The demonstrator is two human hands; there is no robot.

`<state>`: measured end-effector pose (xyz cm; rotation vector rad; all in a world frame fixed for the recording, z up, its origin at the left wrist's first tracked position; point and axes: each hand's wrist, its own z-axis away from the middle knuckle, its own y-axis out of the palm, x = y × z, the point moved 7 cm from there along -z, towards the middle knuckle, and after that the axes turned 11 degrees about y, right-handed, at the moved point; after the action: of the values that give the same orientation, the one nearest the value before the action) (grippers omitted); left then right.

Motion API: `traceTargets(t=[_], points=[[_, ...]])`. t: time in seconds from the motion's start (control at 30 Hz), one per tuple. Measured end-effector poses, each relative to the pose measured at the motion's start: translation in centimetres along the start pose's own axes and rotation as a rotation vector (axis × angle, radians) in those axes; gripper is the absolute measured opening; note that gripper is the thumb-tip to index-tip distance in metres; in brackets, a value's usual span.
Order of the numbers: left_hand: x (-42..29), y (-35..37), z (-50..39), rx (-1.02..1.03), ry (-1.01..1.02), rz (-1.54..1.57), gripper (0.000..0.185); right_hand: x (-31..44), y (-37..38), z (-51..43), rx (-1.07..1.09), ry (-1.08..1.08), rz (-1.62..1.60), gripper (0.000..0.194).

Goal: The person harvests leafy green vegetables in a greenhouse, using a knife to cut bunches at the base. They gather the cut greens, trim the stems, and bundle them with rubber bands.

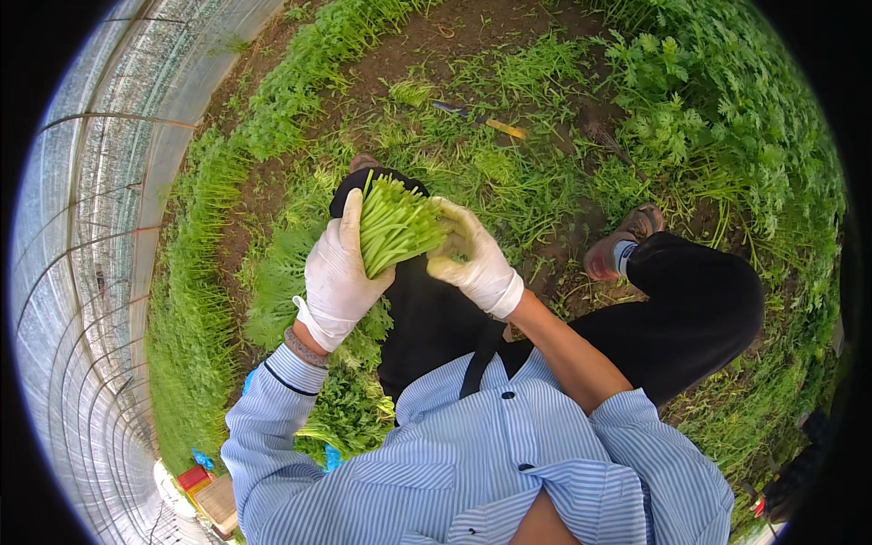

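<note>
My left hand (340, 272), in a white glove, grips a thick bundle of cut leafy greens (402, 225), its pale green stem ends turned up and away from me. My right hand (473, 255), gloved too, has its fingers curved at the right side of the stem ends; whether the fingertips touch the stems is hard to tell. The serrated leaves (279, 279) of greens show to the left of my left hand. Beyond both hands, a knife with a yellow handle (505, 129) lies on the ground among scattered stems.
Growing greens (736, 136) stand tall at the right, and another row (191, 306) runs along the left beside the plastic greenhouse wall (88, 204). Piled cut greens (351, 409) and blue plastic (332, 458) lie beside my left arm. Crates (204, 490) stand at lower left. A person (800, 470) is at far lower right.
</note>
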<state>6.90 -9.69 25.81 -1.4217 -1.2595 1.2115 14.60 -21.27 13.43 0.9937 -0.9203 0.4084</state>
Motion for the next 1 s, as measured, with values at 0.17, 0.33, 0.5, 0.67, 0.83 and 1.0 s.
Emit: traceTargets(t=[0.17,0.33,0.5,0.67,0.83,1.0], points=[[0.0,0.4,-0.1,0.053,-0.012,-0.035,0.116,-0.4,-1.0,-0.5,-0.087,0.117,-0.402,0.031],[-0.4,0.4,0.0,0.079,0.004,-0.056,0.121,0.0,-4.5,-0.6,-0.242,-0.017,-0.465,0.007],[-1.0,0.3,-0.4,0.084,0.021,-0.086,0.121,7.7,-7.4,1.1,-0.7,-0.362,1.014,0.022],[-1.6,0.8,-1.0,0.133,0.015,-0.183,0.121,10.0,-4.0,3.8,-0.429,-0.588,0.86,0.046],[-1.7,1.1,-1.3,0.14,0.013,-0.205,0.119,8.1,-0.5,4.1,-0.229,-0.641,0.883,0.039],[-1.6,0.7,-1.3,0.099,0.081,-0.167,0.122,8.4,-3.2,3.0,-0.424,-0.548,0.459,0.022]])
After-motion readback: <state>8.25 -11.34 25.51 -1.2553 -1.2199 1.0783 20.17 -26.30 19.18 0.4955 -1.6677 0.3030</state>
